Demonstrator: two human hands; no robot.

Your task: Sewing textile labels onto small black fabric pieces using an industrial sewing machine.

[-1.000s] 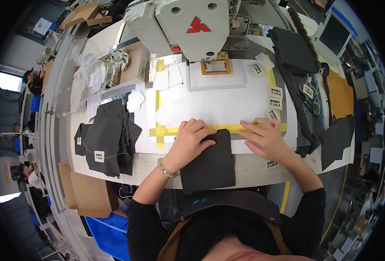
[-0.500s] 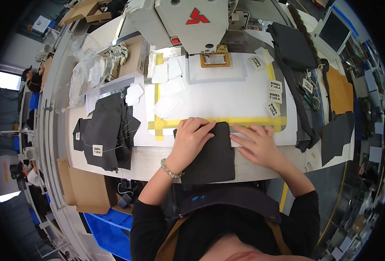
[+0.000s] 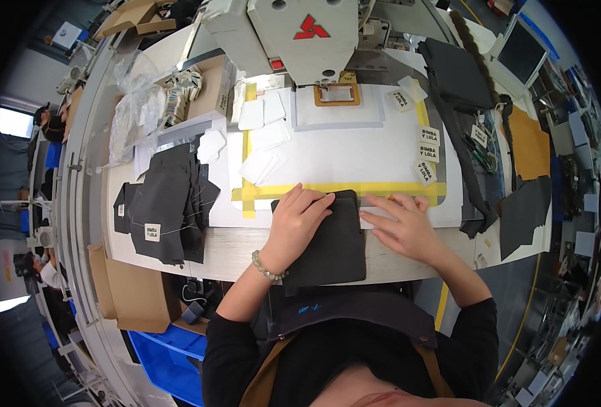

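A stack of black fabric pieces [image 3: 331,251] lies at the table's front edge, its far end reaching the yellow tape. My left hand [image 3: 296,224], with a beaded bracelet at the wrist, rests on the stack's left side. Its fingers are bent together, with thumb and fingertips at the far edge of the top piece. Just off the stack's right edge is my right hand [image 3: 402,227], fingers stretched and apart, holding nothing. Beyond both hands lies a white work sheet [image 3: 354,159] framed with yellow tape [image 3: 375,188].
A sewing machine head [image 3: 307,44] stands over a tan clamp frame [image 3: 337,94]. Dark fabric pieces [image 3: 168,203] are piled at left, near white patches [image 3: 266,136] and an open box of labels [image 3: 209,88]. Printed labels [image 3: 428,152] and black fabric [image 3: 458,74] lie at right.
The whole view has shifted very slightly. My left fingertips have moved a little left along the far edge of the black fabric; my right hand keeps its pose.
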